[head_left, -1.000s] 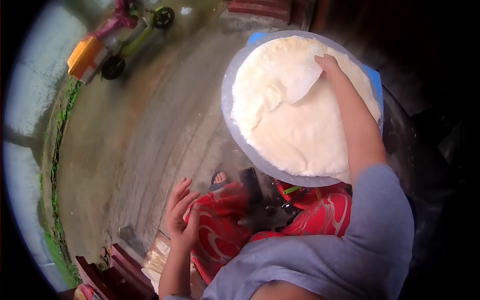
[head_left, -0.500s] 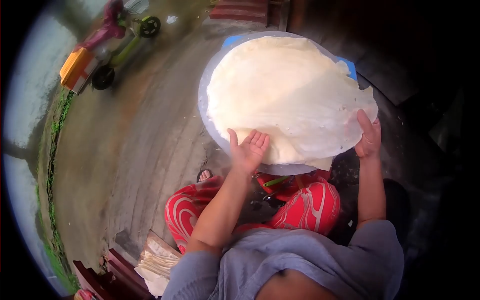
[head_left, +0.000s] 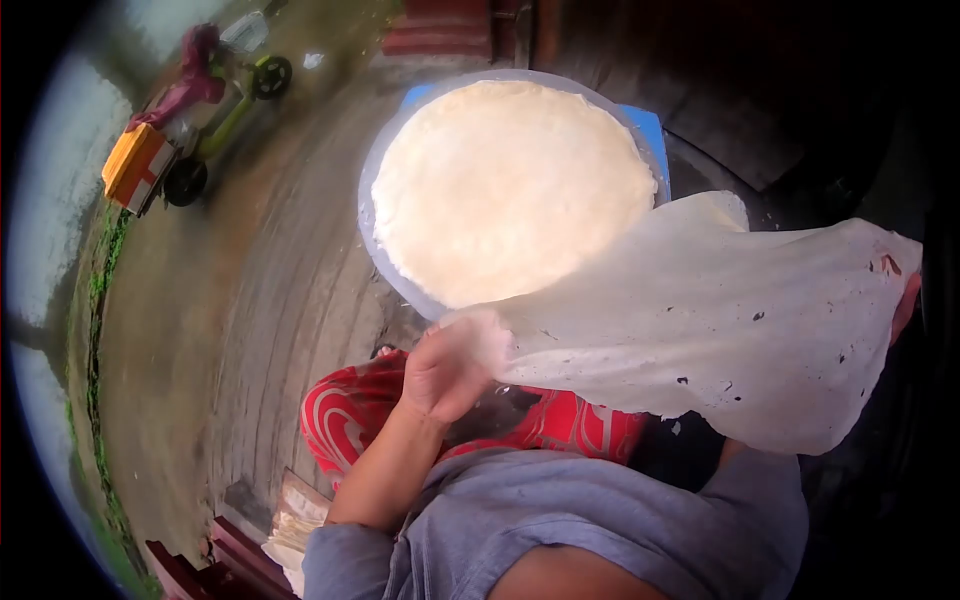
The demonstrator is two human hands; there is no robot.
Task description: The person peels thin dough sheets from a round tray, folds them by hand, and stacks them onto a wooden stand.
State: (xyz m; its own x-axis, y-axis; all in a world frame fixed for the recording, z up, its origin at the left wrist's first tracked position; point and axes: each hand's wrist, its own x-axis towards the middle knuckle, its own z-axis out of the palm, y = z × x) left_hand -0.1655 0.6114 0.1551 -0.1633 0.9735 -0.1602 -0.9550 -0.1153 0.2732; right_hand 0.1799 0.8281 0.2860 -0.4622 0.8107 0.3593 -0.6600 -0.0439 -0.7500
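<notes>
The floor (head_left: 270, 260) runs off brownish to the left, and over near the green growth stands a scooter (head_left: 222, 130) with an orange box (head_left: 138, 165) at one end. Closer in, beyond the person's red trousers (head_left: 350, 415), is a round grey tray (head_left: 408, 296) with something blue (head_left: 647, 135) showing from under it; a pale disc (head_left: 500, 190) covers most of it. The sheet (head_left: 740, 310) — thin, whitish, dotted with dark specks — is stretched in the air between both hands, covering the tray's lower right edge. A stack (head_left: 290, 535) sits beside the left forearm. The left hand (head_left: 440, 370) is closed on the sheet's left end. Only a sliver of the right hand (head_left: 908, 305) shows past the other end — I can't tell how its grip is set.
</notes>
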